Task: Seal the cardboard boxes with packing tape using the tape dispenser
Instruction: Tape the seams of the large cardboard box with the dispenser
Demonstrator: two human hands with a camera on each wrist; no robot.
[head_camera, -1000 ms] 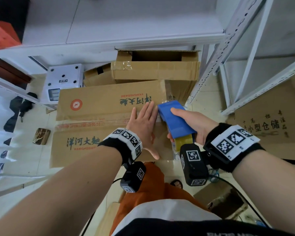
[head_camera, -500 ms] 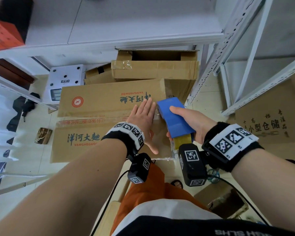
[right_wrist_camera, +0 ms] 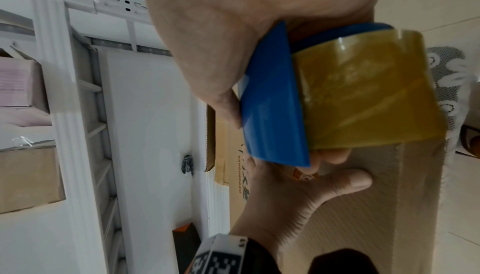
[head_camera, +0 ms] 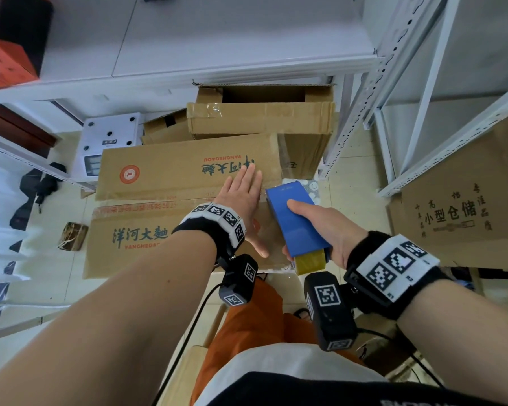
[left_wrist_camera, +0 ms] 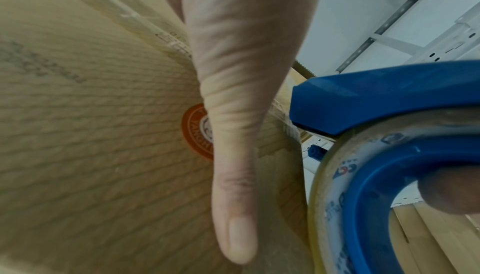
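Observation:
A long brown cardboard box [head_camera: 165, 183] with blue printed characters lies in front of me, its two top flaps meeting along a lengthwise seam. My left hand [head_camera: 244, 200] lies flat with straight fingers on the box top near its right end; its thumb [left_wrist_camera: 233, 186] rests on the cardboard [left_wrist_camera: 91, 135]. My right hand [head_camera: 323, 227] grips a blue tape dispenser [head_camera: 294, 218] holding a roll of yellowish tape [right_wrist_camera: 363, 90], held at the box's right end beside the left hand [right_wrist_camera: 285, 192]. The dispenser's blue frame [left_wrist_camera: 376, 98] sits just right of the thumb.
Behind the box stand open cardboard boxes [head_camera: 261, 118] under a white shelf [head_camera: 217, 48]. A white device [head_camera: 109, 142] sits at the back left. White metal racking [head_camera: 423, 98] and another printed box [head_camera: 458, 212] are on the right. Tiled floor shows on the left.
Both hands have slid a little farther away along the box's right end, the dispenser moving with the right hand. The left hand stays flat on the top.

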